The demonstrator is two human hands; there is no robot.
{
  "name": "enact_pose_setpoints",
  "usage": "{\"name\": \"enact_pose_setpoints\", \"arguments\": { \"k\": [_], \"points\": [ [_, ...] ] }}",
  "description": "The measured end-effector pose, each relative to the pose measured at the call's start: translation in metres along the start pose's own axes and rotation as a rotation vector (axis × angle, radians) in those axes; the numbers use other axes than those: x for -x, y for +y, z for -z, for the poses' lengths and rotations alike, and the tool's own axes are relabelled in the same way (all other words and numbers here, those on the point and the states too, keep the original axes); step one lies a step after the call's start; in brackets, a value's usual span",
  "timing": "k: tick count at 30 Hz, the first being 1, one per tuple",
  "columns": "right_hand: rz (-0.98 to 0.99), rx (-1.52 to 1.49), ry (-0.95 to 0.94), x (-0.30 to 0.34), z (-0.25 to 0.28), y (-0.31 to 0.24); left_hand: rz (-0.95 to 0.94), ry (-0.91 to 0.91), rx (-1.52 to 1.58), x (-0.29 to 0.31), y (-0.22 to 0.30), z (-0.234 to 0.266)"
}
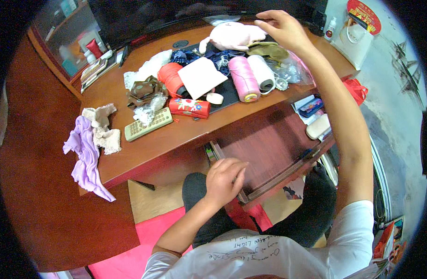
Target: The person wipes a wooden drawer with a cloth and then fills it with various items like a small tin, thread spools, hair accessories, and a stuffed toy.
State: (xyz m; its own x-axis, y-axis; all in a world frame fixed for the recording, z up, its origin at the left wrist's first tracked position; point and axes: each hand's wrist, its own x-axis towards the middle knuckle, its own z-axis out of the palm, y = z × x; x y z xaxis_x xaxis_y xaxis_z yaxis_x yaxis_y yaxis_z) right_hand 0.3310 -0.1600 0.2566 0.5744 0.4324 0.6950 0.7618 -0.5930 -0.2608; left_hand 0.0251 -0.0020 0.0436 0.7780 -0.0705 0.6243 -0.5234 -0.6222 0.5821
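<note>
My right hand [283, 31] reaches over the back of the desk, fingers stretched and apart, holding nothing visible. Just left of it lies a white plush toy [233, 36], with an olive-green cloth item [268, 50] below. My left hand [225, 182] hovers at or rests by the left side of a pulled-out drawer [269, 144]; whether it touches the wood I cannot tell. Its fingers are loosely bent, the thumb apart. In the drawer's right end are a dark blue case [311, 108] and a white oval case [318, 126].
On the desk [185, 135] lie a pink thread cone [243, 78], a white one [261, 73], a red one [172, 78], a white square [202, 77], a red flowered case [190, 108], a remote control [149, 124] and a lilac cloth [86, 153]. A white bag [353, 44] stands far right.
</note>
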Motion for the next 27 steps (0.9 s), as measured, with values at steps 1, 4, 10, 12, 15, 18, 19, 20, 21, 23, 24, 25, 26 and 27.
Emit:
{"name": "enact_pose_setpoints", "arguments": {
  "k": [1, 4, 10, 12, 15, 18, 19, 20, 21, 23, 24, 25, 26, 27],
  "points": [
    [-0.023, -0.012, -0.013, 0.011, 0.019, 0.002, 0.0, -0.001, 0.015, -0.001, 0.001, -0.001],
    [-0.046, -0.046, 0.07, 0.046, 0.058, 0.005, -0.005, 0.008, 0.002, -0.001, 0.001, -0.003],
    [-0.17, -0.059, -0.016, 0.094, 0.083, 0.028, 0.032, -0.011, -0.016, -0.002, 0.009, -0.004],
    [-0.252, -0.037, -0.065, 0.107, 0.086, 0.033, 0.02, -0.023, -0.026, -0.004, 0.01, -0.004],
    [-0.292, -0.003, -0.097, 0.119, 0.078, 0.019, 0.043, -0.035, -0.041, -0.006, 0.01, -0.001],
    [-0.197, -0.011, -0.127, 0.132, 0.072, 0.025, 0.042, -0.044, -0.053, -0.007, 0.013, -0.002],
    [-0.156, 0.008, -0.131, 0.136, 0.068, 0.023, 0.03, -0.036, -0.066, -0.007, 0.013, -0.003],
    [-0.168, 0.003, -0.143, 0.139, 0.064, 0.021, 0.017, -0.027, -0.078, -0.007, 0.014, -0.004],
    [-0.149, 0.026, -0.146, 0.141, 0.061, 0.02, 0.016, -0.026, -0.088, -0.007, 0.013, -0.004],
    [-0.114, 0.077, -0.152, 0.146, 0.057, 0.02, 0.011, -0.022, -0.101, -0.007, 0.013, -0.005],
    [-0.123, 0.066, -0.158, 0.148, 0.054, 0.02, 0.001, -0.023, -0.104, -0.007, 0.013, -0.005],
    [-0.104, 0.058, -0.154, 0.15, 0.052, 0.02, -0.008, -0.024, -0.108, -0.007, 0.013, -0.006],
    [-0.083, 0.05, -0.149, 0.151, 0.049, 0.018, -0.017, -0.024, -0.112, -0.007, 0.013, -0.006],
    [-0.063, 0.041, -0.144, 0.151, 0.046, 0.018, -0.015, -0.027, -0.113, -0.008, 0.013, -0.006]
  ]
}}
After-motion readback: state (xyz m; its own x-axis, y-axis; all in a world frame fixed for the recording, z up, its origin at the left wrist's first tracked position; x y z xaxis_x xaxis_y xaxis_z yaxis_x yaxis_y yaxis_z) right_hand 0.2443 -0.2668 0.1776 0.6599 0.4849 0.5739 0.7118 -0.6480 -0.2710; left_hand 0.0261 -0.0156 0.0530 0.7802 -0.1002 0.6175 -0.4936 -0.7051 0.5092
